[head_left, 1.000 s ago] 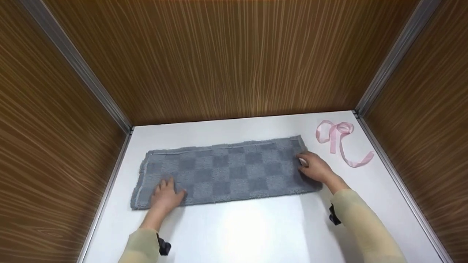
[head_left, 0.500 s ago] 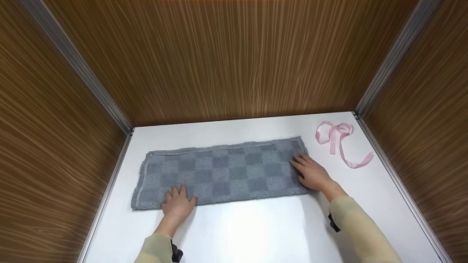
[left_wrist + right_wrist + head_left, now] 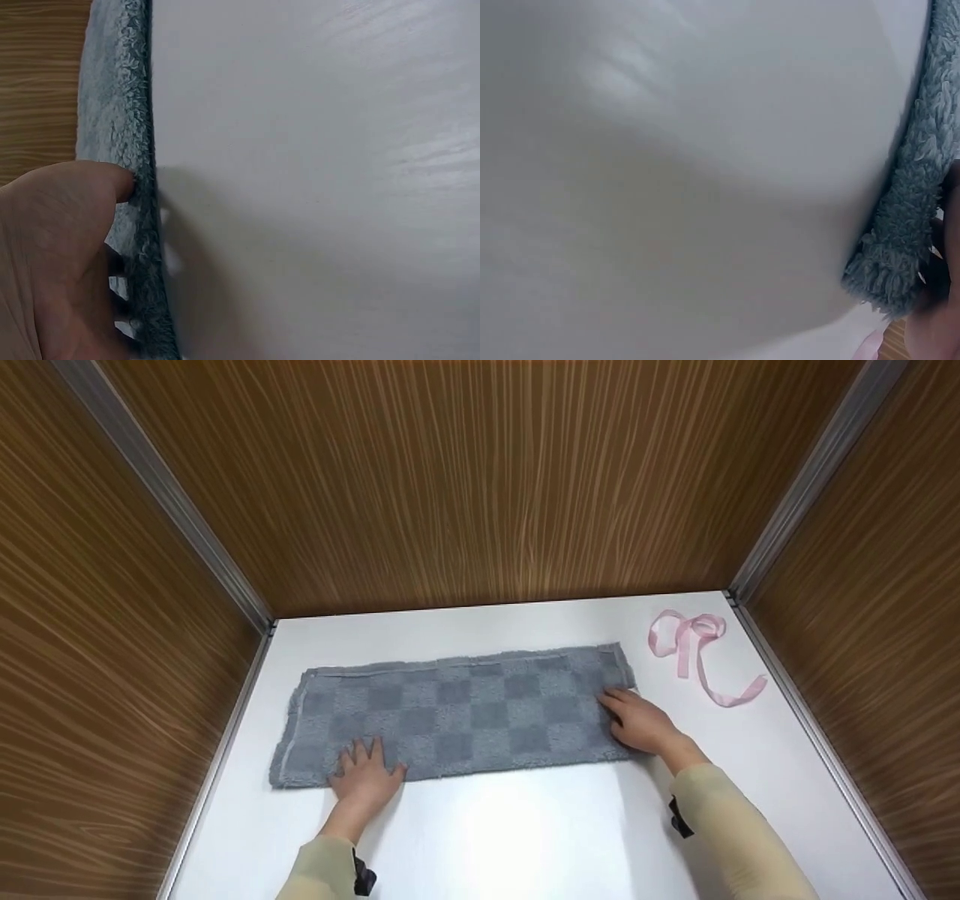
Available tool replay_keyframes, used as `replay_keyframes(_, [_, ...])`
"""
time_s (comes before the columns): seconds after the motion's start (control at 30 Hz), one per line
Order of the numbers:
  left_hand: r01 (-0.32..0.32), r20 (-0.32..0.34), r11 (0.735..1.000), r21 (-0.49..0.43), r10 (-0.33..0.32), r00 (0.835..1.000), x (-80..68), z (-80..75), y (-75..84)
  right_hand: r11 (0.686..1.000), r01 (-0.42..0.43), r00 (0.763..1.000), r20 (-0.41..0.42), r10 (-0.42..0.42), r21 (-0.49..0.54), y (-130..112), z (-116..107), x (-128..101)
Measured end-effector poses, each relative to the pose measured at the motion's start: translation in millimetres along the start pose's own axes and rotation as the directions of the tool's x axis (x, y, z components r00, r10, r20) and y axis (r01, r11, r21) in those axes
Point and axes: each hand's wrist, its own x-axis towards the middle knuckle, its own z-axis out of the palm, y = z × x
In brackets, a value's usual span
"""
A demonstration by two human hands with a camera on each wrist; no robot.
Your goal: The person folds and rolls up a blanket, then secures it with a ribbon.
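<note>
Towel [image 3: 457, 716], grey and checked, folded into a long strip, laid flat across the white table [image 3: 525, 832] from left to right, nearer the back than the front. Left end close to the left wooden wall [image 3: 97, 675], with a narrow band of bare table between. Near long edge roughly straight, running slightly uphill toward the right in the head view.

Left hand [image 3: 365, 775] palm down on the near left part of the strip, fingers spread and straight, flat on the pile, gripping nothing; heel of the hand over the near edge and onto the table. In the left wrist view, thumb [image 3: 90, 187] against the fluffy folded edge [image 3: 142, 187], white table stretching away beside it. Wrist and beige sleeve [image 3: 322, 870] angled back toward the near left, black strap at the cuff.

Open, bare table along the whole front, between the two forearms.

Right hand [image 3: 637, 721] palm down on the right end of the strip, fingers extended and pointing left across the checks, pressing rather than pinching, holding nothing. In the right wrist view, only a blurred corner of towel pile [image 3: 907, 247] at the frame edge, finger pose not readable there. Right forearm slanting back toward the near right.

Pink ribbon [image 3: 701, 652] looped at the back right corner, well apart from the towel's right end, one tail trailing toward the right wall [image 3: 885, 607].
</note>
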Motion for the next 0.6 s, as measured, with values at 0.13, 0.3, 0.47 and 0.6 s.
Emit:
replay_keyframes(0.13, [-0.014,0.016,1.000,0.008,0.014,1.000,4.4,-2.0,-2.3,0.999,-0.030,0.999,-0.009,0.031,0.017,-4,0,-3])
replay_keyframes(0.3, [-0.038,0.030,0.999,0.014,0.037,0.999,12.1,-6.0,-7.3,0.998,-0.062,0.998,-0.025,0.062,0.005,-10,0,-6])
replay_keyframes(0.47, [-0.066,0.057,0.997,0.026,0.064,0.996,23.2,-12.4,-12.9,0.995,-0.099,0.995,-0.006,0.099,0.000,-22,-3,-9])
replay_keyframes(0.6, [-0.097,0.070,0.995,0.032,0.094,0.993,33.9,-17.4,-18.7,0.990,-0.135,0.990,0.036,0.136,-0.029,-32,-4,-12])
